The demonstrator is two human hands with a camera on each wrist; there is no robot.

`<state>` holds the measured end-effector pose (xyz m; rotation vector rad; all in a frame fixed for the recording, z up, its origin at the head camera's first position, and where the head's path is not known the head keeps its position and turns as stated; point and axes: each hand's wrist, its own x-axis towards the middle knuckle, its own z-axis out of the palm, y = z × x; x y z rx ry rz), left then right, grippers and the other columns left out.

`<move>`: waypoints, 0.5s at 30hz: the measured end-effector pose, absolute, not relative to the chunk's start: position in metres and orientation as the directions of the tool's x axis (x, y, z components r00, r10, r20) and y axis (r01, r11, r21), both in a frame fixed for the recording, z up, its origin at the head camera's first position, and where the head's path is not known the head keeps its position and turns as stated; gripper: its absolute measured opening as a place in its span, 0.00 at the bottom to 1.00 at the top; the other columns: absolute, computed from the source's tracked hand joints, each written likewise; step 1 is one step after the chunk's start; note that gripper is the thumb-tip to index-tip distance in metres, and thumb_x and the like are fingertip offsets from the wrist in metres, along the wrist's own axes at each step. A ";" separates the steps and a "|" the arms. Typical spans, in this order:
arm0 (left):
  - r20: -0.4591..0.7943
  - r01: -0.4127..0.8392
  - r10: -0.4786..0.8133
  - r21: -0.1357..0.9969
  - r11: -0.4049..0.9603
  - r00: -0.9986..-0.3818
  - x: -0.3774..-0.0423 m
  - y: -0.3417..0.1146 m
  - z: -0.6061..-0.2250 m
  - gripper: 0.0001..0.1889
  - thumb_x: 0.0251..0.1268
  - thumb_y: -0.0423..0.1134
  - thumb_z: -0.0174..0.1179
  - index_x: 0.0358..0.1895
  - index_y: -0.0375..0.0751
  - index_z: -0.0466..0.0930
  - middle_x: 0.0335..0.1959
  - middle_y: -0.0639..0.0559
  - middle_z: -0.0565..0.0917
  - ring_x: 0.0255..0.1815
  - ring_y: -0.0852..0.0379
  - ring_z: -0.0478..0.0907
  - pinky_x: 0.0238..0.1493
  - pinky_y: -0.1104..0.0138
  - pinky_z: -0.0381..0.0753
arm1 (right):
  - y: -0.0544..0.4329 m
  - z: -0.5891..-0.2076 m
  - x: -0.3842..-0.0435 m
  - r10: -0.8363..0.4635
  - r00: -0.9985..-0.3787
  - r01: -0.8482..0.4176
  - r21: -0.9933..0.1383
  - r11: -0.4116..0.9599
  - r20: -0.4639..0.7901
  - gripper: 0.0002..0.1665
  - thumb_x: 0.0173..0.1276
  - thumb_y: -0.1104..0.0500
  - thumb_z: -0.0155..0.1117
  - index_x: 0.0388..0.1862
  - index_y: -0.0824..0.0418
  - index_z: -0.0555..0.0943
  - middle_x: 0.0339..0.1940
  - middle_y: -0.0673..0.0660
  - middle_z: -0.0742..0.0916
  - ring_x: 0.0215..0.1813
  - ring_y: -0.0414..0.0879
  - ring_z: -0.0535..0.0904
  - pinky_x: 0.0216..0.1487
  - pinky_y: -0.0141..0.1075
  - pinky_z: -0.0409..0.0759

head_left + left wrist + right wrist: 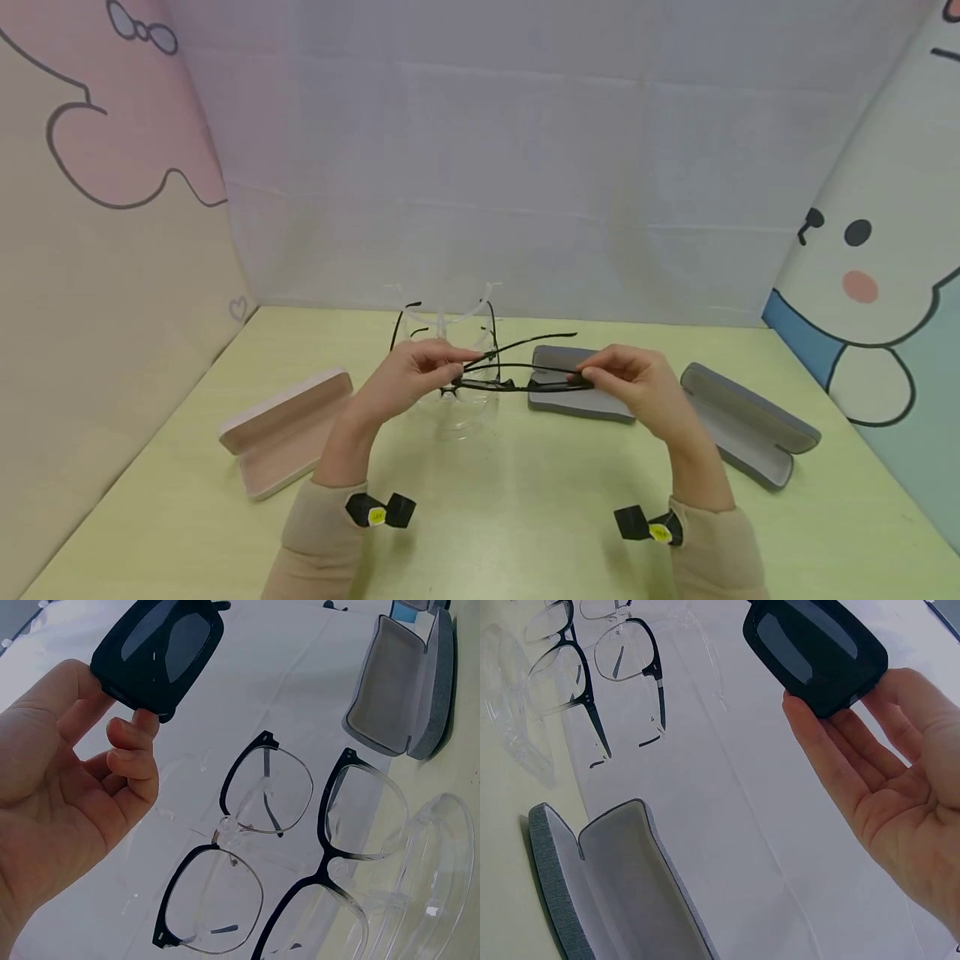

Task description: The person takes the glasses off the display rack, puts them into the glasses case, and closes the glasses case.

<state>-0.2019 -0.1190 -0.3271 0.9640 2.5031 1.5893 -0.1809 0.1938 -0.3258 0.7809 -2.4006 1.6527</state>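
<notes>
Both hands hold dark sunglasses [517, 379] above the bench [487, 517]: left hand [408, 379] and right hand [633, 383] each pinch one end. Judging by the arms, folding looks underway; next, close them carefully.

The sunglasses [160, 649] look like matt black plastic, the grey case [615, 892] cloth-covered with a soft lining, the stand [431, 862] clear glossy plastic.

Lay open on green surface [525, 517]: pink case [287, 432] at left, grey case [750, 423] at right. Stood behind: clear stand [450, 321] bearing two clear-lensed glasses [270, 787].
</notes>
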 end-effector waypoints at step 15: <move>0.188 0.478 0.647 0.823 0.307 -0.739 -0.199 -0.126 -0.327 0.14 0.65 0.36 0.53 0.51 0.49 0.80 0.28 0.53 0.71 0.27 0.58 0.61 0.29 0.70 0.64 | 0.194 -0.328 -0.180 -0.342 -0.868 -0.465 -0.833 0.301 0.361 0.06 0.60 0.64 0.62 0.35 0.67 0.83 0.29 0.43 0.84 0.30 0.38 0.79 0.31 0.30 0.77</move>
